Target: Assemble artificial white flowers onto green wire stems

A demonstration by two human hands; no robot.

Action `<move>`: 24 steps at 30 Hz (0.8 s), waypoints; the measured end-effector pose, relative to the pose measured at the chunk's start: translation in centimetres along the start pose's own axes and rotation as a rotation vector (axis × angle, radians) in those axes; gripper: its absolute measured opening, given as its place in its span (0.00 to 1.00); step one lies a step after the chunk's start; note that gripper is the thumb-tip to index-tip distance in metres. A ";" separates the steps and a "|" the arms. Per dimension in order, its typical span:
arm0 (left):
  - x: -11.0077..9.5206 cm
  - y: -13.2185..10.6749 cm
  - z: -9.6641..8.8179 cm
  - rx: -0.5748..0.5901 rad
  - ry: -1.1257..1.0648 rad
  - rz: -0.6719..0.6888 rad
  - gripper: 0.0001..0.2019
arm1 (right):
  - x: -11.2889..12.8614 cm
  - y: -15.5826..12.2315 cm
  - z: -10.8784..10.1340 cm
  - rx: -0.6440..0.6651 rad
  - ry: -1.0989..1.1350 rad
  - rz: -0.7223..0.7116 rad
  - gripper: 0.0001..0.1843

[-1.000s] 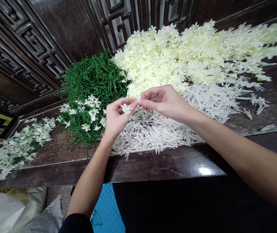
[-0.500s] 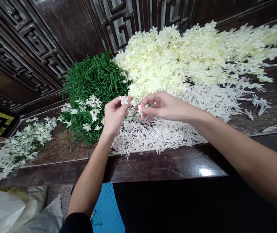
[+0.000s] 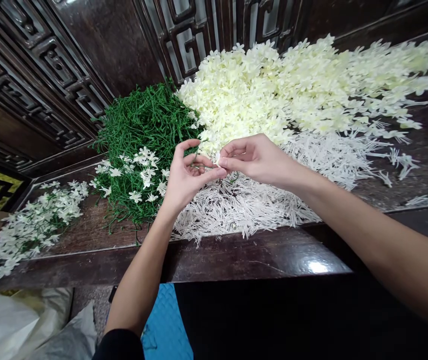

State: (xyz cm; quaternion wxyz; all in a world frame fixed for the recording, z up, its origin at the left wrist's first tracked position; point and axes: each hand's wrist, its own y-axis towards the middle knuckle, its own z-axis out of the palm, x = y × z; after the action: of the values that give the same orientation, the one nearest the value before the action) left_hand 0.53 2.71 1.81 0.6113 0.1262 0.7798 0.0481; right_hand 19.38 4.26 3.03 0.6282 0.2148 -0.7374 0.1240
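Observation:
My left hand [image 3: 186, 177] and my right hand [image 3: 253, 159] meet fingertip to fingertip above a heap of thin white plastic stamens [image 3: 247, 200]. Both pinch a small white flower part [image 3: 217, 159] between thumb and fingers; most of it is hidden by the fingers. A green stem shows faintly inside my left hand. Behind the hands lies a big pile of cream petals [image 3: 292, 90]. To the left is a mound of green stems [image 3: 142, 125] with several finished white flowers [image 3: 142, 170] on it.
The work lies on a dark wooden bench [image 3: 236, 255] with a carved lattice back [image 3: 49, 75]. More finished flowers [image 3: 30, 225] lie at the far left. White bags [image 3: 19, 325] and a blue mat [image 3: 165, 325] sit on the floor below.
My hands drew a little apart, the left lifting a white flower, then came back together. The flower no longer shows at my left fingertips.

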 end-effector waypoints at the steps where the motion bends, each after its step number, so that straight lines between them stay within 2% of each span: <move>1: -0.1 0.0 0.0 0.011 -0.004 -0.024 0.28 | 0.0 0.0 0.0 -0.005 -0.003 -0.002 0.11; 4: -0.2 0.1 -0.1 0.012 -0.022 -0.040 0.19 | -0.2 0.0 0.0 -0.017 0.007 -0.010 0.10; 10: 0.2 0.2 -0.3 -0.033 0.114 0.082 0.03 | -0.2 0.1 -0.1 -0.093 0.005 -0.083 0.09; 15: 0.3 0.2 -0.3 -0.052 0.206 0.118 0.02 | 0.0 0.1 -0.2 -0.126 -0.008 -0.150 0.09; 24: 0.2 0.2 -0.3 -0.108 0.250 0.100 0.04 | -0.3 -0.1 -0.3 -0.105 -0.149 -0.110 0.03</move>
State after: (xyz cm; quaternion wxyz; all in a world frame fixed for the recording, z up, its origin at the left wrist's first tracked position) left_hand 0.17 2.94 1.74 0.5123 0.1246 0.8388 0.1358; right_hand 19.75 4.38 2.79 0.5877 0.2304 -0.7748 0.0344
